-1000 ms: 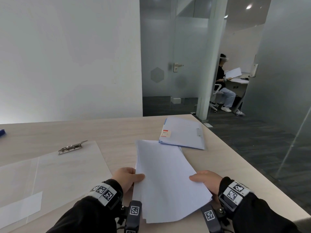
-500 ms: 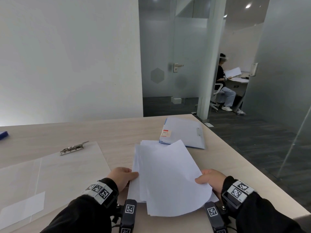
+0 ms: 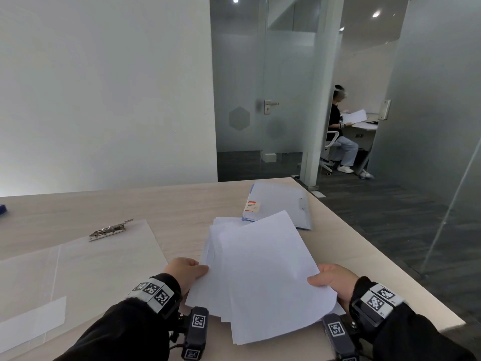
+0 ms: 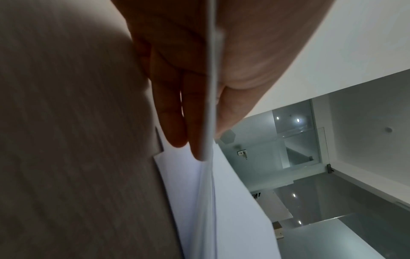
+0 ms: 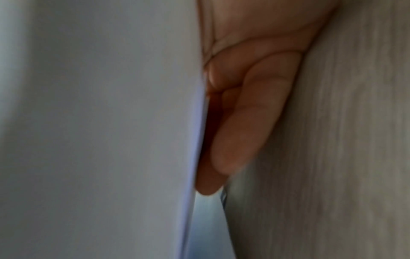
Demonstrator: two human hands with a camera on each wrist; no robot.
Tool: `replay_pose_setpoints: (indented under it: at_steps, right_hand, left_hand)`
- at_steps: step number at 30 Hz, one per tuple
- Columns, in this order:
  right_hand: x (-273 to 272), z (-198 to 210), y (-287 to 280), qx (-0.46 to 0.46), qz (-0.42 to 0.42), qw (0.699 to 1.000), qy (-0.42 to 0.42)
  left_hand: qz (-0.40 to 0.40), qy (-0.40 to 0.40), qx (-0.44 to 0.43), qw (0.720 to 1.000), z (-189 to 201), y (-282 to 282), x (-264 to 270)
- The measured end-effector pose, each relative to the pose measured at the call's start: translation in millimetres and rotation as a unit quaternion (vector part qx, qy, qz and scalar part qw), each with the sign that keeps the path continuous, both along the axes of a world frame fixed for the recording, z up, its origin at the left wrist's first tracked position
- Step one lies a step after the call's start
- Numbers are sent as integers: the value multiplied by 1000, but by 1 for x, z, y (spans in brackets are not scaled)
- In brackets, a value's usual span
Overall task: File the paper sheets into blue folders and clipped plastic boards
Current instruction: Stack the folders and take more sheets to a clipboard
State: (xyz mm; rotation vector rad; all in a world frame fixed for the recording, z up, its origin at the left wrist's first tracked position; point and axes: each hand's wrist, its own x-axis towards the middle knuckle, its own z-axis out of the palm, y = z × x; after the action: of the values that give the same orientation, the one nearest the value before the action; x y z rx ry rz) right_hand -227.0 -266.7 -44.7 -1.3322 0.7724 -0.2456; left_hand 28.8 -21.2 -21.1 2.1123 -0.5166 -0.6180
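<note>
Paper sheets point(image 3: 263, 272) lie fanned in a loose stack at the near middle of the counter point(image 3: 166, 204), their long axis running from the near edge toward the far right, the far corners pointing at the blue folder point(image 3: 283, 204). The left hand point(image 3: 186, 273) pinches the stack's left edge, thumb on top and fingers point(image 4: 175, 122) underneath, as the left wrist view shows. The right hand point(image 3: 334, 281) pinches the right edge of the upper sheets, thumb over and fingers point(image 5: 248, 122) beneath, lifting that side off the counter.

Compared with a second ago, the stack is no longer squared: the upper sheets have twisted clockwise and risen, their far corner now overlapping the near edge of the blue folder, while the lower sheets splay out to the left. Both hands have slid slightly nearer.

The blue folder lies shut at the far right of the counter, a red-and-white label point(image 3: 251, 206) on its left corner. A clear plastic board point(image 3: 86, 259) with a metal clip point(image 3: 110, 229) lies flat on the left, well apart from the sheets. A small blue thing point(image 3: 2, 209) sits at the far left edge.

The counter is pale wood grain. Behind it stands a white wall, then frosted glass partitions with a door handle point(image 3: 269, 106), and beyond them a seated person point(image 3: 338, 131) holding papers at a desk.
</note>
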Motion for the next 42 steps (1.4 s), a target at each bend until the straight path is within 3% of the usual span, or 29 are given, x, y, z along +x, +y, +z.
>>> replay_pose_setpoints:
  at_steps: [6, 11, 19, 25, 30, 34, 37, 42]
  right_hand:
    - [-8, 3, 3, 12, -19, 999, -44]
    - [-3, -2, -2, -3, -64, 998, -1]
    - [13, 1, 9, -13, -35, 997, 63]
    - [15, 14, 8, -89, 15, 993, 78]
    - [-5, 20, -8, -69, -16, 997, 7]
    - [-14, 25, -5, -46, -16, 996, -72]
    - [-10, 26, 4, -41, -9, 992, -116]
    - [5, 43, 22, -87, -66, 978, -178]
  left_hand:
    - [8, -22, 14, 1000, 1, 0, 3]
    - [-28, -63, 32, 997, 6, -7, -4]
    - [-64, -20, 31, 997, 0, -20, -22]
    - [-69, 4, 2, 998, 1, -16, -22]
    - [-56, 24, -21, 998, 6, -12, -20]
    - [-80, -4, -29, 996, 13, -14, -24]
    - [-84, 36, -90, 992, 23, -18, -32]
    - [-29, 58, -287, 956, 49, -31, -34]
